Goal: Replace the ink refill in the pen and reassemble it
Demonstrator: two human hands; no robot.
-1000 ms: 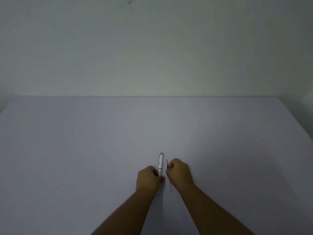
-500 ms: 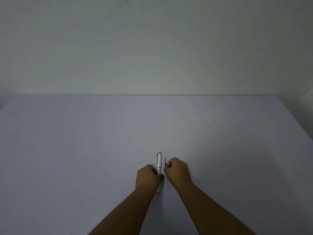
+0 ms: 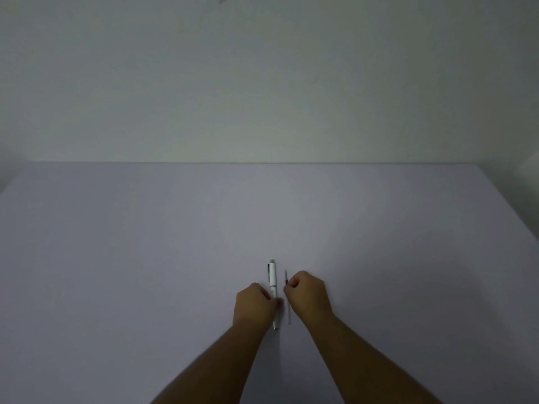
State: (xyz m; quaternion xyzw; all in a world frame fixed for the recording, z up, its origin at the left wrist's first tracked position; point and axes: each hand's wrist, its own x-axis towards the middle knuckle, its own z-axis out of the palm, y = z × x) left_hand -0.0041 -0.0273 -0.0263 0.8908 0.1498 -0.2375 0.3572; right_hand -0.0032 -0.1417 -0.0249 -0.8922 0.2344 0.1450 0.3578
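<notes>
A white pen [image 3: 273, 279] with a grey cap end and clip lies on the table [image 3: 145, 258], its long axis pointing straight away from the person. Just right of it, parallel, lies a thin translucent refill [image 3: 288, 307]. The left hand [image 3: 253, 305] is curled against the pen's middle; the right hand [image 3: 309, 295] is fisted, fingertips pinching the refill. The table is smooth, matte lavender.
</notes>
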